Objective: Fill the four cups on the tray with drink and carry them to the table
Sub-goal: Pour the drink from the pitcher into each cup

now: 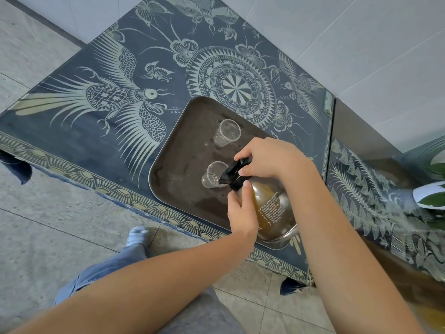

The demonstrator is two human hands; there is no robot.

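Observation:
A dark rectangular tray [178, 165] lies on a patterned blue cloth. Two clear empty cups show on it, one at the far side [227, 132] and one nearer [213, 174]. Any other cups are hidden behind my hands and the bottle. A glass bottle of amber drink [272, 208] stands on the tray's near right corner. My left hand [240, 210] grips its neck. My right hand [265, 157] is closed around its black cap [234, 171], which overlaps the nearer cup's rim.
The cloth-covered table [108, 97] runs to a tiled wall behind. A second cloth-covered surface [375, 201] adjoins on the right, with a white pot and green leaves [431, 194] on it. Tiled floor, my jeans and a sock [137, 237] lie below.

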